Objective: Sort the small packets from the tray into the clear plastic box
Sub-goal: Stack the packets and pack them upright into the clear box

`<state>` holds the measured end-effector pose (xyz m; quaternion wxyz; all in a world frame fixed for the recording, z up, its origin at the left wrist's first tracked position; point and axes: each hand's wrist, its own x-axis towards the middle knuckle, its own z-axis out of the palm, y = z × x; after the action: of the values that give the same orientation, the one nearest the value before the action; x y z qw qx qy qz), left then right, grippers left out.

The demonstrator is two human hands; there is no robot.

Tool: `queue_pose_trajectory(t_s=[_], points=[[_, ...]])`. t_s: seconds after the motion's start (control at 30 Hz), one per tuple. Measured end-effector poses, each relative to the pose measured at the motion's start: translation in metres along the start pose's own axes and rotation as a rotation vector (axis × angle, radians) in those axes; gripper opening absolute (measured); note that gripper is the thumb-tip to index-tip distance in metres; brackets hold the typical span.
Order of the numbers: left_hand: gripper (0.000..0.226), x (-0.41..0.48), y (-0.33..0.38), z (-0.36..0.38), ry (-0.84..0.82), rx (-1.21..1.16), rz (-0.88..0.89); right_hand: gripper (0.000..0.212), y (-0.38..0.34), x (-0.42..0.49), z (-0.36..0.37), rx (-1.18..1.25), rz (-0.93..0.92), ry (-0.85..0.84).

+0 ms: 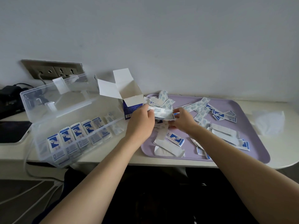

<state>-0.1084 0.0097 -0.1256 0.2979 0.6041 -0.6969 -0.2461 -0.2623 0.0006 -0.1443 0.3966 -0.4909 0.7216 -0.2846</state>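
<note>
Packet bundle (163,113) is being pinched by left hand (140,121) and right hand (183,118) grips over tray (252,133); transfer to clear box (48,101), 9 o'clock, judged next.

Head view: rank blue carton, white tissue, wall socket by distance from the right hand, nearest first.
The right hand grips packets over the tray.
1. blue carton: just to its left, at the tray's left end.
2. white tissue: to its right, beyond the tray.
3. wall socket: far left, on the wall.
</note>
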Motion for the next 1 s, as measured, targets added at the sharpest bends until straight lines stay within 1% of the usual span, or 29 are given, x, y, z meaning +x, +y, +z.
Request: queue_pose_trajectory(t_s=[0.03,0.07,0.13,0.2,0.27,0.3,0.33,0.37,0.43,0.5,0.57,0.63,0.67,0.73,0.8,0.83,0.9,1.0], points=[[0.028,0.001,0.000,0.002,-0.036,-0.084,-0.032,0.038,0.001,0.000,-0.003,-0.028,0.017,-0.009],[0.027,0.001,-0.001,0.004,-0.082,-0.103,-0.044,0.036,0.003,0.001,-0.006,-0.024,0.035,-0.026],[0.028,-0.001,-0.007,0.008,-0.178,-0.036,-0.057,0.028,-0.001,-0.003,-0.009,0.123,0.107,-0.077],[0.031,-0.002,-0.012,0.011,-0.210,0.036,-0.056,0.014,-0.007,-0.009,-0.010,0.317,0.186,-0.082],[0.029,-0.003,-0.012,0.011,-0.193,0.118,-0.022,0.028,-0.010,-0.010,-0.012,0.448,0.258,-0.073],[0.027,-0.004,-0.011,0.011,-0.175,0.201,0.019,0.034,-0.011,-0.011,-0.013,0.460,0.266,-0.086],[0.027,-0.004,-0.011,0.012,-0.165,0.295,0.067,0.037,-0.010,-0.011,-0.013,0.423,0.257,-0.108],[0.029,-0.005,-0.010,0.013,-0.160,0.381,0.114,0.036,-0.009,-0.012,-0.012,0.366,0.237,-0.135],[0.033,-0.006,-0.009,0.015,-0.171,0.483,0.170,0.023,-0.005,-0.013,-0.010,0.283,0.173,-0.177],[0.033,-0.007,-0.009,0.017,-0.182,0.523,0.188,0.013,-0.001,-0.014,-0.007,0.211,0.117,-0.191],[0.032,-0.006,-0.009,0.020,-0.175,0.526,0.187,0.003,0.000,-0.015,-0.005,0.124,0.066,-0.175],[0.031,-0.005,-0.011,0.021,-0.154,0.500,0.169,0.012,0.002,-0.011,-0.005,0.042,0.022,-0.144],[0.031,-0.005,-0.011,0.021,-0.146,0.484,0.162,0.013,0.003,-0.011,-0.006,0.008,-0.001,-0.131],[0.033,-0.003,-0.010,0.021,-0.130,0.456,0.171,0.005,0.002,-0.012,-0.008,-0.070,-0.062,-0.114],[0.035,-0.002,-0.009,0.018,-0.132,0.437,0.189,0.012,0.002,-0.012,-0.011,-0.152,-0.115,-0.099],[0.035,-0.002,-0.009,0.017,-0.145,0.440,0.200,0.011,0.002,-0.012,-0.013,-0.193,-0.148,-0.103],[0.032,-0.002,-0.010,0.016,-0.175,0.446,0.223,0.006,0.003,-0.016,-0.016,-0.282,-0.208,-0.120],[0.024,-0.005,-0.008,0.013,-0.188,0.379,0.234,0.013,0.005,-0.018,-0.018,-0.361,-0.268,-0.136]])
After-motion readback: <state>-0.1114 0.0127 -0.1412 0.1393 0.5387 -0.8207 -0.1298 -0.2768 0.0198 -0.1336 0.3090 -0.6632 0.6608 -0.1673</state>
